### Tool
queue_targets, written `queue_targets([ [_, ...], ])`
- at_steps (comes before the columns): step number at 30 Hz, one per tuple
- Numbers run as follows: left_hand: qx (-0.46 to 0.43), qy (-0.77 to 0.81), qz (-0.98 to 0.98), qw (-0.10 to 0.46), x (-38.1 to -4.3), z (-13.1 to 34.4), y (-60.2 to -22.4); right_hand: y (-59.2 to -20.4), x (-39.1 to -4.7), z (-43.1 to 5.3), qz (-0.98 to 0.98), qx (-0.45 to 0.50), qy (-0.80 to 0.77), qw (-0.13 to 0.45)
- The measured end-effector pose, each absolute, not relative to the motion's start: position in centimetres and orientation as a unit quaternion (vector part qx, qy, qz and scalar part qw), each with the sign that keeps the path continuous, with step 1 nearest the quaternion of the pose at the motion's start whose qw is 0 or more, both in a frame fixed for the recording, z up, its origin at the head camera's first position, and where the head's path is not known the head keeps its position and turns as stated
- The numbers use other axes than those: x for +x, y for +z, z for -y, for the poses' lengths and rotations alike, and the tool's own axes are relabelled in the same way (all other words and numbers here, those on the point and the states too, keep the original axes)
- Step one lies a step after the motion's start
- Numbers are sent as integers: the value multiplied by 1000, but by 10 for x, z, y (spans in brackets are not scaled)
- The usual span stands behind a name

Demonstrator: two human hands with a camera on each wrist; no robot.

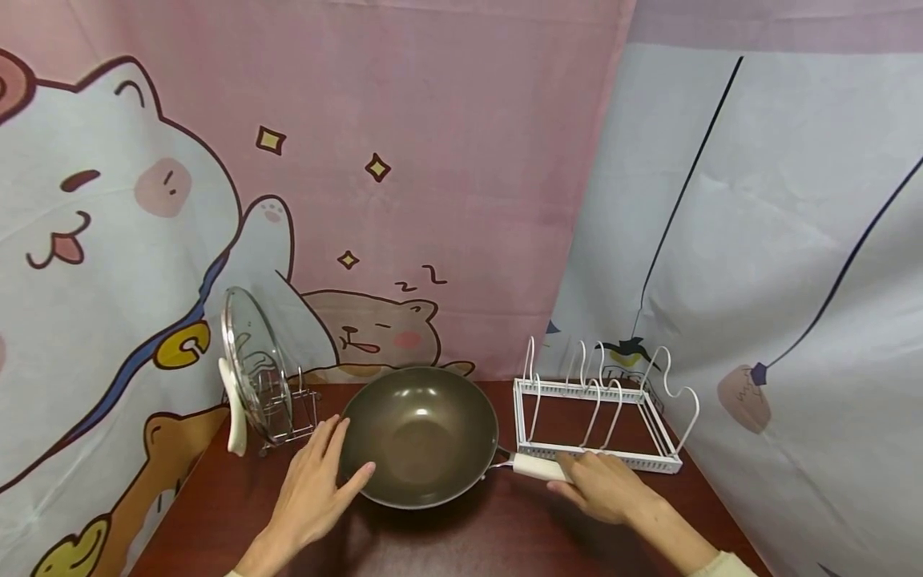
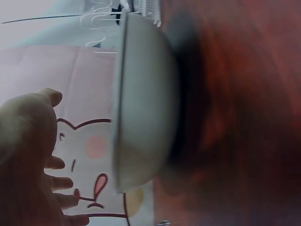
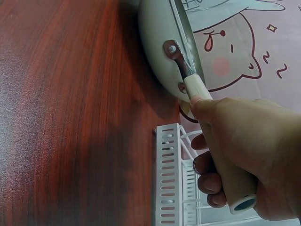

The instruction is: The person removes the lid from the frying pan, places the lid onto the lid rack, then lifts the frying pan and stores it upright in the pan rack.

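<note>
Right hand [image 1: 606, 485] around half-hidden pan handle [image 1: 539, 468]

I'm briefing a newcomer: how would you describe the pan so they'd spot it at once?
Find the dark red tabletop, then look between the glass lid on the left and the white rack on the right. The round pan is there. Unlike either, it is an open bowl, brown inside, with a pale handle.
</note>
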State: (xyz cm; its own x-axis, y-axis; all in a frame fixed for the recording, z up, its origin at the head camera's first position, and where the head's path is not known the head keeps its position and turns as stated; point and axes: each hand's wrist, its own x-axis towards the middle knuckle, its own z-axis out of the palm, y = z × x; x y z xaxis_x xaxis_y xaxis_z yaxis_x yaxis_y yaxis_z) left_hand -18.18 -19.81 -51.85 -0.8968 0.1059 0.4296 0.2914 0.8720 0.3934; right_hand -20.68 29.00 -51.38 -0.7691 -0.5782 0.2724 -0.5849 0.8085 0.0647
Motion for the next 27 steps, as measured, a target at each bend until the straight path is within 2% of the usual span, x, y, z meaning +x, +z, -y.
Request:
queue_targets([
  [5,-95,-219,954,180,-177,196,-533,-514,-206,-290,942,306,13,136],
  [27,-65,-162,968,183,-172,196,-551,-510,-200,-286,946,297,21,126],
])
